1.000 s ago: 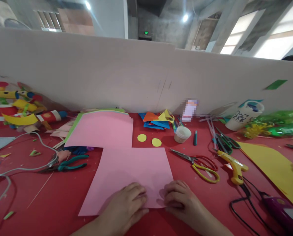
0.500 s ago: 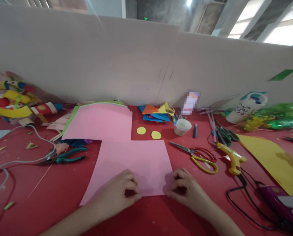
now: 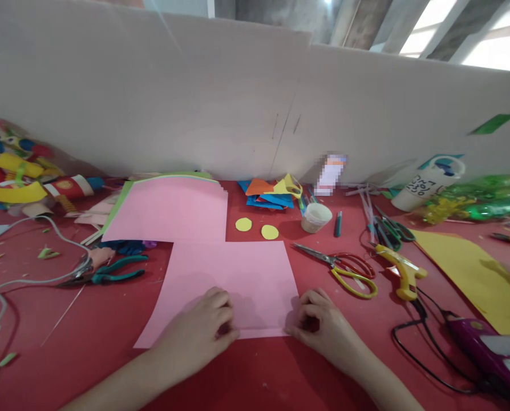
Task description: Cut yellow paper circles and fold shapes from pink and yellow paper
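A pink sheet of paper lies flat in front of me on the red table. My left hand rests over its near part, thumb and fingers pinched at the near edge. At the near right corner my right hand holds the paper in a similar pinch. Between the two hands a narrow lighter band runs along the near edge. Whether it is a fold or a curl I cannot tell. Two yellow paper circles lie just beyond the sheet's far edge.
A stack of pink paper touches the sheet's far left. Pliers and a white cable lie left. To the right are scissors, a yellow glue gun and yellow sheets. A small tub stands behind, before a white partition.
The view has shifted slightly, so things sit a little higher and further left. Both hands keep their pinch on the paper; the band along the near edge shows more plainly.
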A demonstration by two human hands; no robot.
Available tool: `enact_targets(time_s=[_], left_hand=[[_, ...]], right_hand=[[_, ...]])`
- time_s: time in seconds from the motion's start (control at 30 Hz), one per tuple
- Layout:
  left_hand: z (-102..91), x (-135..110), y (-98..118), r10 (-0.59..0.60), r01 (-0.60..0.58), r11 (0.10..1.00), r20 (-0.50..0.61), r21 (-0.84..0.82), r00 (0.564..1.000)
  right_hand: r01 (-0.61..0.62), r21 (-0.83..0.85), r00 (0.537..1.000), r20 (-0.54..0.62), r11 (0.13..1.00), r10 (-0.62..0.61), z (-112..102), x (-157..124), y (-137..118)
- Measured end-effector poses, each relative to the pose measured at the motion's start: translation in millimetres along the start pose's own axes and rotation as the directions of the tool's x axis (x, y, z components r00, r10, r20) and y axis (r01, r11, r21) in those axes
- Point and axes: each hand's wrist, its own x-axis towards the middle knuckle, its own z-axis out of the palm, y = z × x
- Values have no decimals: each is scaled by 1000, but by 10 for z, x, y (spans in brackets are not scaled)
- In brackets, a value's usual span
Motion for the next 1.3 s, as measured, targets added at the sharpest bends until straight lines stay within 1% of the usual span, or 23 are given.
enact_targets(time_s=[0.13, 0.27, 0.33, 0.37, 0.43, 0.53, 0.6, 0.8, 1.0, 1.17, 1.3], left_hand=[[-5, 11, -5, 25, -25, 1000, -2, -12, 1000], [-27, 20, 12, 34, -34, 999, -1, 10, 999], [-34, 11, 22, 27, -27, 999, -5, 29, 1000], [-32, 5, 25, 43, -43, 998, -7, 44, 999], [-14, -7, 29, 137, -136, 987, -3, 90, 991], [41, -10, 33, 307, -312, 934, 52, 175, 950], [78, -5, 38, 351, -358, 910, 71, 211, 934], [117, 3, 58, 369, -370, 899, 52, 235, 928], [117, 12, 109, 309, -328, 904, 112, 275, 944], [116, 15, 147, 304, -326, 897, 117, 299, 945], [107, 19, 161, 324, -338, 885, 100, 320, 941]], right_hand=[[9, -8, 1000, -24, 1000, -9, 29, -3, 44], [8, -29, 1000, -5, 1000, -8, 35, -6, 46], [22, -51, 1000, 4, 998, -22, 28, -7, 31], [32, -61, 999, 8, 998, -31, 22, -7, 22], [48, -78, 999, 17, 996, -47, 7, -7, 1], [64, -90, 998, 30, 994, -61, -9, -11, -27], [67, -95, 997, 39, 993, -64, -11, -19, -40], [57, -108, 998, 46, 993, -52, -6, -33, -64], [24, -135, 999, 48, 991, -18, -1, -25, -115], [-14, -216, 999, -32, 976, 7, 106, -38, -202], [-30, -251, 996, -84, 967, 9, 176, -53, -216]])
